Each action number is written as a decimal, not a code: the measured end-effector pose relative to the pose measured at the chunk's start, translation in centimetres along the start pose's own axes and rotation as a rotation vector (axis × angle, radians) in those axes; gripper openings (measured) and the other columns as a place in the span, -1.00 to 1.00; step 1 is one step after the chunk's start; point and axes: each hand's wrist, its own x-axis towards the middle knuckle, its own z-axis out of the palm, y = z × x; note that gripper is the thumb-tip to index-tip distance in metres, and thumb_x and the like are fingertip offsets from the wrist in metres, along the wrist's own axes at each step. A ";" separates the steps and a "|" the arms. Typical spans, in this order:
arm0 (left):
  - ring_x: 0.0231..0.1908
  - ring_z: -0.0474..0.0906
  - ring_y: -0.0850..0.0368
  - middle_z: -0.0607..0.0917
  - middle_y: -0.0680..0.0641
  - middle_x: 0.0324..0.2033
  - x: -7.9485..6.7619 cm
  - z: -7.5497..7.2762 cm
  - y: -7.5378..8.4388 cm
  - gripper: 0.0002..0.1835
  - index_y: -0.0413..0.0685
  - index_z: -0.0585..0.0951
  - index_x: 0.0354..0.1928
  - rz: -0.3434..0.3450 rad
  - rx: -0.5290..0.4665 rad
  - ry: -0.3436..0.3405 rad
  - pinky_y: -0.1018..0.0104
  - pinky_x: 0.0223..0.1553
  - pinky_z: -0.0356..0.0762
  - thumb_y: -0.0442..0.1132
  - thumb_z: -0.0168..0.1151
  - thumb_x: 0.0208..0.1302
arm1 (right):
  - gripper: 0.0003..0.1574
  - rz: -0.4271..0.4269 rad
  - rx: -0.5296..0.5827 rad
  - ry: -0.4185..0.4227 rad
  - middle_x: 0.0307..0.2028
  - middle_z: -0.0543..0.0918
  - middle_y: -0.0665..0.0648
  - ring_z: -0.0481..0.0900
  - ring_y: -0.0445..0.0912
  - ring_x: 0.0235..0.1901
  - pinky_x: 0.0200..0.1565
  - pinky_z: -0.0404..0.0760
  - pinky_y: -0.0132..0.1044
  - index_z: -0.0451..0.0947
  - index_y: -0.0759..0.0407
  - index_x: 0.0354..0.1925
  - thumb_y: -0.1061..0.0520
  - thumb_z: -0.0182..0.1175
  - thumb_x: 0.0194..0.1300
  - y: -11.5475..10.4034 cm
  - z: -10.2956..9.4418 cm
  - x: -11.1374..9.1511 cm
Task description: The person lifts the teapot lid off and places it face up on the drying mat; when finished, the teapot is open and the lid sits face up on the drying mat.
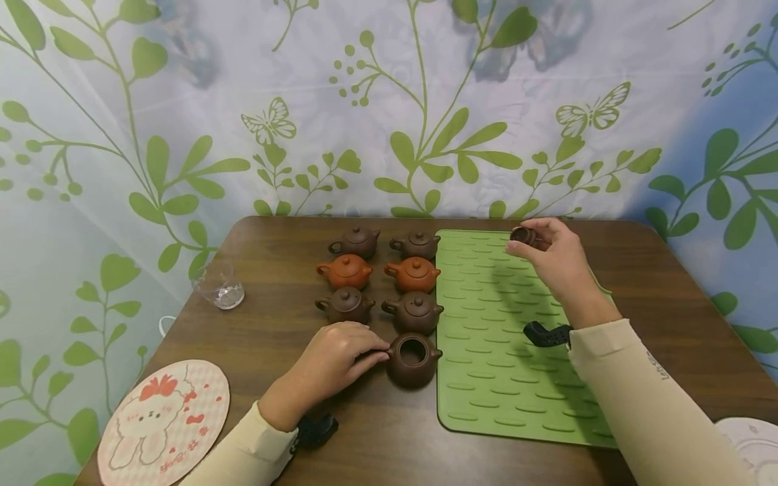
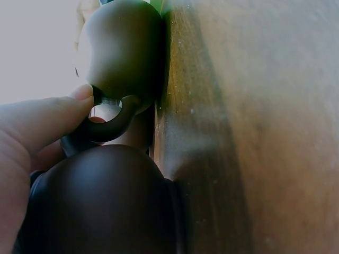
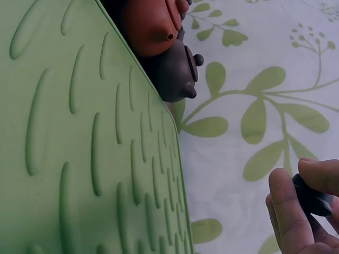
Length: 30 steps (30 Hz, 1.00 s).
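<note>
A dark brown teapot (image 1: 412,371) with its top opening uncovered stands at the near end of the right column of teapots, its spout by the green mat. My left hand (image 1: 331,361) pinches its handle (image 2: 119,124) between thumb and fingers. Over the far part of the mat, my right hand (image 1: 556,260) holds a small dark brown teapot lid (image 1: 523,235), hollow side facing the head camera. In the right wrist view the lid (image 3: 311,198) is pinched between thumb and fingers, partly hidden by them.
Lidded teapots stand in two columns: orange ones (image 1: 416,273) and dark brown ones (image 1: 346,305). The ridged green mat (image 1: 480,405) lies to their right. At left are a clear glass (image 1: 227,293) and a round rabbit-print mat (image 1: 206,391); a pale round mat (image 1: 754,442) is at right.
</note>
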 end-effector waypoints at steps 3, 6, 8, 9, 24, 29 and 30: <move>-0.19 0.72 0.22 0.79 0.11 -0.26 0.1 -0.1 0.1 -0.90 -0.02 0.84 -0.19 0.001 0.000 -0.001 0.19 0.12 0.61 -0.22 0.56 0.29 | -0.23 0.013 0.031 0.014 0.43 0.41 0.17 0.47 0.00 0.22 0.16 0.57 -0.11 0.38 0.13 0.43 -0.09 0.42 0.44 0.6 0.0 -0.1; -0.19 0.72 0.22 0.79 0.10 -0.26 0.1 -0.2 0.1 -0.90 -0.01 0.84 -0.18 0.002 0.005 -0.003 0.19 0.12 0.61 -0.22 0.56 0.29 | -0.26 0.021 0.070 0.033 0.45 0.39 0.19 0.45 0.00 0.23 0.19 0.55 -0.09 0.39 0.09 0.44 -0.05 0.42 0.44 1.2 -0.1 -0.1; -0.18 0.72 0.22 0.80 0.10 -0.25 0.1 -0.2 0.2 -0.90 -0.01 0.84 -0.18 -0.001 0.008 -0.006 0.21 0.13 0.61 -0.22 0.56 0.30 | -0.27 0.031 0.087 0.043 0.46 0.37 0.20 0.44 0.00 0.25 0.21 0.54 -0.07 0.40 0.06 0.44 -0.04 0.42 0.44 1.5 -0.1 -0.2; -0.18 0.72 0.22 0.80 0.11 -0.25 0.1 -0.2 0.2 -0.90 -0.01 0.84 -0.17 -0.004 0.007 -0.010 0.21 0.13 0.60 -0.22 0.56 0.30 | -0.27 0.037 0.093 0.048 0.46 0.36 0.20 0.43 0.01 0.26 0.22 0.53 -0.05 0.40 0.06 0.44 -0.03 0.43 0.44 1.7 -0.1 -0.1; -0.20 0.72 0.22 0.79 0.10 -0.26 -0.1 0.1 0.0 -0.89 -0.03 0.84 -0.19 0.013 0.008 0.003 0.19 0.12 0.62 -0.22 0.57 0.29 | -0.14 0.175 0.118 0.080 0.36 0.42 0.23 0.42 0.05 0.30 0.32 0.44 0.01 0.36 0.18 0.49 -0.08 0.45 0.41 3.2 0.4 -0.2; -0.20 0.72 0.21 0.79 0.09 -0.26 0.0 0.0 0.0 -0.89 -0.03 0.84 -0.19 0.012 0.005 0.005 0.15 0.11 0.63 -0.23 0.57 0.29 | -0.17 0.175 0.095 0.084 0.31 0.43 0.28 0.42 0.07 0.23 0.29 0.47 0.05 0.38 0.27 0.47 0.01 0.46 0.41 3.6 0.7 -0.2; -0.20 0.72 0.21 0.79 0.09 -0.26 0.0 0.0 0.0 -0.89 -0.03 0.84 -0.19 0.012 0.006 0.005 0.15 0.11 0.63 -0.23 0.56 0.29 | -0.17 0.176 0.092 0.079 0.32 0.42 0.29 0.42 0.08 0.23 0.29 0.47 0.05 0.37 0.28 0.47 0.03 0.46 0.41 3.6 0.7 -0.2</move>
